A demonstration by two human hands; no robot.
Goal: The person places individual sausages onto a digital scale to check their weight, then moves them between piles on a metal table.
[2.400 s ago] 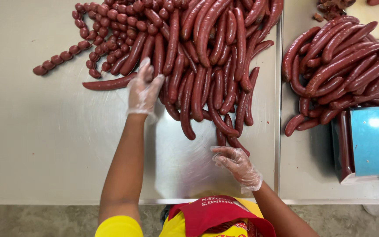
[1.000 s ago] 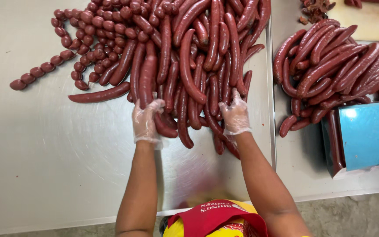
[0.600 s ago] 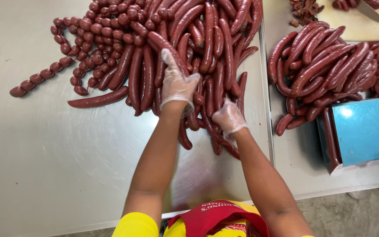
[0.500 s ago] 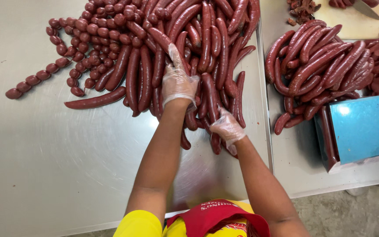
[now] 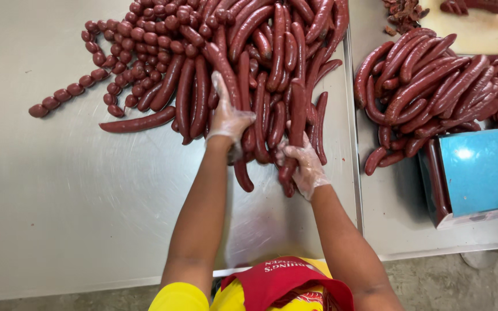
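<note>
head view | left hand [image 5: 229, 118] in thin clear glove, fingers closed on a long sausage in the big sausage pile [image 5: 249, 63] | right hand [image 5: 304, 167] gloved, fingers gripping sausage ends at the pile's near edge | best gathered evenly, grip firm, no squeezing | sausages dark red, glossy, on steel tabletop [image 5: 59, 201]

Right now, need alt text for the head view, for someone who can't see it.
Seen from above, a person's gloved left hand and right hand grip long dark-red sausages at the near edge of a big pile on a steel table. A chain of small round links trails left; a second sausage heap and a blue box sit right.
</note>
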